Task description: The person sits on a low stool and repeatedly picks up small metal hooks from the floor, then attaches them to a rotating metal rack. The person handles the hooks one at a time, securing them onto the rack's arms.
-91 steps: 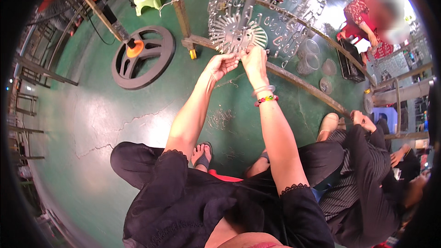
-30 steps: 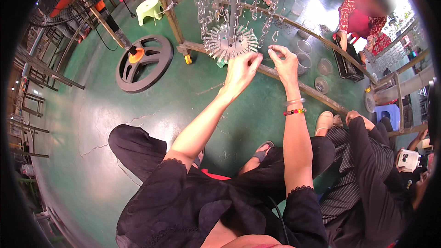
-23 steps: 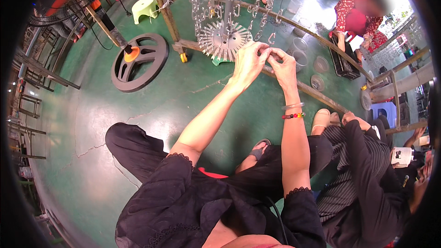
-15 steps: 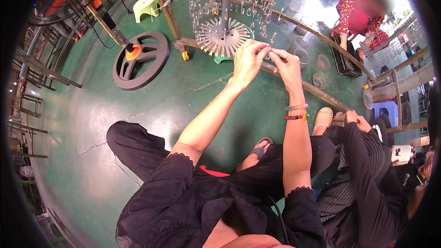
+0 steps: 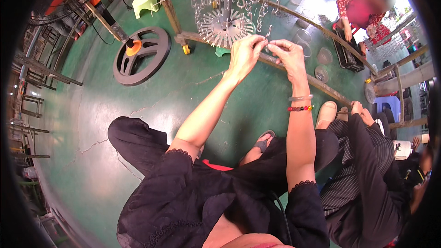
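My left hand [image 5: 245,56] and my right hand [image 5: 291,58] are raised in front of me, fingertips nearly meeting. Each one pinches thumb against fingers; whatever sits in the pinch is too small to make out. Just above the fingertips hangs a small silvery metal piece [image 5: 268,31], at the low end of a hanging strand. Behind my left hand is a round metal disc with radiating slots [image 5: 215,31] on an upright grey post [image 5: 227,0]. Many shiny hook-like metal pieces [image 5: 206,5] dangle in strands around that post.
A wooden rail [image 5: 321,85] runs behind my hands. On the left are a dark wheel-shaped base [image 5: 159,54] and a pale green stool [image 5: 146,2]. Clear plastic tubs [image 5: 321,73] and a black crate [image 5: 345,55] with a person beside it are at right. Another person sits close at my right.
My fingertips have shifted slightly left and up, and the right hand has opened its pinch a little wider from the left. The person at the crate has moved an arm.
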A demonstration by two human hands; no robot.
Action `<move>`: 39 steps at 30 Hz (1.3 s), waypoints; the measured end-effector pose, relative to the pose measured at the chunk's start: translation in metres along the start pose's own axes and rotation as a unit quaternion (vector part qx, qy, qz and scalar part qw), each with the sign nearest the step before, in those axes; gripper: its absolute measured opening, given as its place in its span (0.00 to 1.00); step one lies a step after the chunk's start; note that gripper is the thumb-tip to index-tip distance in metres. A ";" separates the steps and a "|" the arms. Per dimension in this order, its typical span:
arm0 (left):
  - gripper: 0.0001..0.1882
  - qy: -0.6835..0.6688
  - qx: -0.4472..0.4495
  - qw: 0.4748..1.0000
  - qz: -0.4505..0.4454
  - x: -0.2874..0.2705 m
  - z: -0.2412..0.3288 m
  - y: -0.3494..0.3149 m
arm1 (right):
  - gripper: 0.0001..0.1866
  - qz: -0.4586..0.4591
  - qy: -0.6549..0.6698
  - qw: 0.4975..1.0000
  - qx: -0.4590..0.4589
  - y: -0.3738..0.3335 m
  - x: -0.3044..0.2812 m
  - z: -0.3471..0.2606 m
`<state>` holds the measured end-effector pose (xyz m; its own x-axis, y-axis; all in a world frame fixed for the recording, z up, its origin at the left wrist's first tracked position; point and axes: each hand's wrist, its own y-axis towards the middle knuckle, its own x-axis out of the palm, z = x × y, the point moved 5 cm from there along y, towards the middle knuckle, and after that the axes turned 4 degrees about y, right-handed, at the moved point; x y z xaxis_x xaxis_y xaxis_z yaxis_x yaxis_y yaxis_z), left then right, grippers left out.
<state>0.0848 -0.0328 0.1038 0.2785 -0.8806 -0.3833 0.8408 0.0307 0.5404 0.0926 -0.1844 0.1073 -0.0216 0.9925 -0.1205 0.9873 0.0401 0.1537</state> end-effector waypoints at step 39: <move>0.11 0.046 0.039 0.998 0.032 -0.003 -0.008 0.000 | 0.04 0.074 -0.030 0.983 -0.166 -0.022 -0.006 -0.040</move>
<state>0.0880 -0.0259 0.0989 0.3740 -0.8311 -0.4115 0.7829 0.0451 0.6205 0.0642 -0.1866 0.1441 0.1374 0.9820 -0.1294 0.8734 -0.0585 0.4835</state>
